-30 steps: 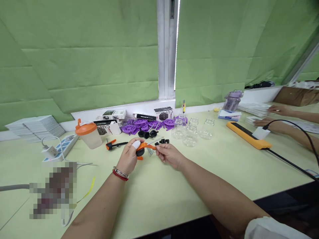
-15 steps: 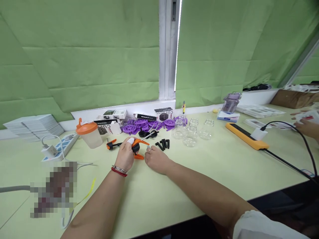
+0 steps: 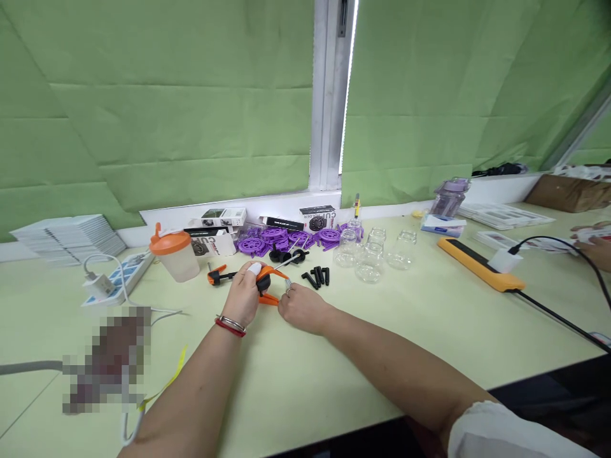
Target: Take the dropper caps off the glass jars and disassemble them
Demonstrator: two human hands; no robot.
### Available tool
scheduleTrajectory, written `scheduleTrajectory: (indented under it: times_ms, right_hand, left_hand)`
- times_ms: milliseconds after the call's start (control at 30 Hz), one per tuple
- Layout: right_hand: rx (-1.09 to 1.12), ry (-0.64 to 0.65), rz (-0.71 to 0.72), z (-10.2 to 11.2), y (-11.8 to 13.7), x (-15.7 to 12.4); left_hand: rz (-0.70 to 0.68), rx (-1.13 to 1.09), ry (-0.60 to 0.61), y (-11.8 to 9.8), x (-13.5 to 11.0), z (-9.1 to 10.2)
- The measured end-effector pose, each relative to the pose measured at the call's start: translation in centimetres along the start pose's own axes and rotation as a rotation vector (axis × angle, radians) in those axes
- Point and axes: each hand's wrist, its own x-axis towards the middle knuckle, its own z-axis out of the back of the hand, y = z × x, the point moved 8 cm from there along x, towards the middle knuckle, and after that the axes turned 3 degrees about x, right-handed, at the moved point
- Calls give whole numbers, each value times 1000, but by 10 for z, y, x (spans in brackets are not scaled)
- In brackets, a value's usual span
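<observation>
My left hand (image 3: 242, 296) is wrapped round an orange-and-black clamp (image 3: 268, 298), held just above the table. Two orange arms of the clamp point right, one above the other, with a black round part between them. My right hand (image 3: 305, 308) is closed at the ends of these arms, its fingertips partly hidden. Left of my left hand lies another orange-and-black clamp (image 3: 219, 275). Just beyond my hands are black knobs (image 3: 298, 256) with metal rods, and several short black pegs (image 3: 317, 277) lie to the right.
Purple wheel-shaped parts (image 3: 274, 238) lie in a pile before printed boxes (image 3: 214, 245). Clear glass jars (image 3: 369, 267) stand right of them. An orange-lidded cup (image 3: 174, 257) and a white power strip (image 3: 119, 277) are left, an orange power strip (image 3: 477, 264) right. Another person's hand (image 3: 592, 245) is at far right.
My right hand has closed in on the ends of the clamp's orange arms. The whole view has shifted slightly, and the other person's hand has moved lower at the right.
</observation>
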Motion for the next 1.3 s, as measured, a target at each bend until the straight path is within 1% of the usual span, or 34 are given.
scheduleTrajectory:
  times_ms: [133, 267, 467, 667, 767, 833, 900, 1000, 1067, 1100, 1133, 1200, 1300]
  right_hand:
    - [-2, -21, 16, 1, 3, -3]
    - [4, -40, 31, 8, 8, -8]
    - [61, -60, 28, 13, 13, -13]
    - [127, -67, -41, 9, 7, -13]
    - [226, -118, -121, 18, -4, -19]
    - [370, -218, -212, 31, -17, -26]
    - [596, -371, -310, 45, -35, -37]
    - [1052, -651, -422, 61, -66, -58]
    - [1356, -807, -474, 63, -84, -68]
    - [1484, -862, -494, 63, -90, -72]
    - [1589, -896, -512, 61, -95, -75]
    - [1723, -915, -547, 57, -101, -77]
    - [1789, -891, -581, 53, -101, -75]
  left_hand:
    - [-2, 3, -3, 0, 0, 0]
    - [3, 7, -5, 3, 0, 1]
    - [15, -10, -8, 3, 0, 1]
    - [24, -24, -8, 5, 0, 2]
    - [23, -10, 10, 5, 0, 1]
    - [25, -16, 23, 4, -1, 0]
    - [36, -40, 37, 3, -3, -3]
    - [93, -68, 87, 4, -8, -14]
    - [167, -49, 164, 8, -14, -26]
    - [206, -34, 206, 11, -18, -33]
    - [240, -25, 243, 14, -22, -40]
    - [285, -31, 295, 18, -30, -51]
    - [314, -41, 357, 21, -38, -63]
